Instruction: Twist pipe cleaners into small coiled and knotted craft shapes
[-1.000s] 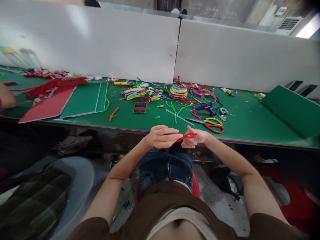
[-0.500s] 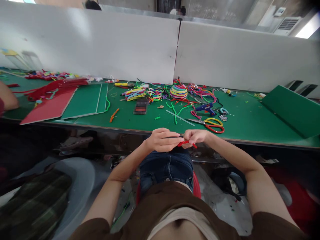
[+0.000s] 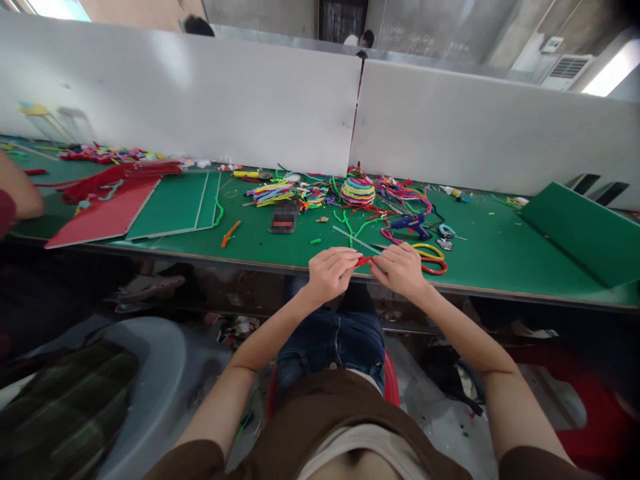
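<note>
A short red pipe cleaner (image 3: 363, 261) stretches between my two hands, just above the table's front edge. My left hand (image 3: 331, 272) pinches its left end, fingers pressed together. At the other end, the fingertips of my right hand (image 3: 401, 268) are closed on it. Behind the right hand lie scissors (image 3: 434, 259) with one yellow and one red handle, their blades mostly hidden by that hand. A clear glue stick (image 3: 356, 239) and green pipe cleaners (image 3: 345, 219) lie just beyond my fingers.
A blue glue gun (image 3: 411, 225), a striped ball (image 3: 358, 192) and bundled pipe cleaners (image 3: 273, 193) lie on the green table (image 3: 480, 260). Boards (image 3: 175, 207) lie left; another green board (image 3: 585, 233) leans right. A white partition (image 3: 225, 100) stands behind. Another person's arm (image 3: 20, 190) rests far left.
Both hands have risen forward toward the table edge with the red pipe cleaner. My right hand has turned knuckles up, and the left fingers have drawn in to a pinch.
</note>
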Tool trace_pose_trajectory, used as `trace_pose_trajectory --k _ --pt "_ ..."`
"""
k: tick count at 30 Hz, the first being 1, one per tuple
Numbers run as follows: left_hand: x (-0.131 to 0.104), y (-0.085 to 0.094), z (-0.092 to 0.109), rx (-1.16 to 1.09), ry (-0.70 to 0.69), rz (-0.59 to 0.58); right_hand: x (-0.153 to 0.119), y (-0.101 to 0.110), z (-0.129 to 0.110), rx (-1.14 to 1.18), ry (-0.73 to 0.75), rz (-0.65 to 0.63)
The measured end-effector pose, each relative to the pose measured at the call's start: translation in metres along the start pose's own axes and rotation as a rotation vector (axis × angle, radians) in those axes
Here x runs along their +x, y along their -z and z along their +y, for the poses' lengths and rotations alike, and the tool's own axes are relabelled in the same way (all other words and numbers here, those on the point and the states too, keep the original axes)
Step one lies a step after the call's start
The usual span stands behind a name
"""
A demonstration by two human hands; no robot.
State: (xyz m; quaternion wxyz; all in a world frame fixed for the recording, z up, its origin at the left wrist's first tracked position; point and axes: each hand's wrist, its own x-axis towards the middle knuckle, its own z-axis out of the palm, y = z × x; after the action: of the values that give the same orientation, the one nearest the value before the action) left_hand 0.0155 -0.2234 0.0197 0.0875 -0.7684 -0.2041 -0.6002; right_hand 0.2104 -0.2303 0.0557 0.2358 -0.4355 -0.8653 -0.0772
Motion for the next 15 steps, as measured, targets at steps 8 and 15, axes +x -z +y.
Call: trace_pose_trajectory --k 8,15 --pt "-0.007 0.004 -0.016 0.117 -0.278 -0.167 0.012 -0.008 0.006 0.802 -0.489 -0.492" --pt "-0.017 0.002 -0.024 0.171 -0.351 -0.087 0.01 -0.015 0.01 1.432 -0.635 -0.462"
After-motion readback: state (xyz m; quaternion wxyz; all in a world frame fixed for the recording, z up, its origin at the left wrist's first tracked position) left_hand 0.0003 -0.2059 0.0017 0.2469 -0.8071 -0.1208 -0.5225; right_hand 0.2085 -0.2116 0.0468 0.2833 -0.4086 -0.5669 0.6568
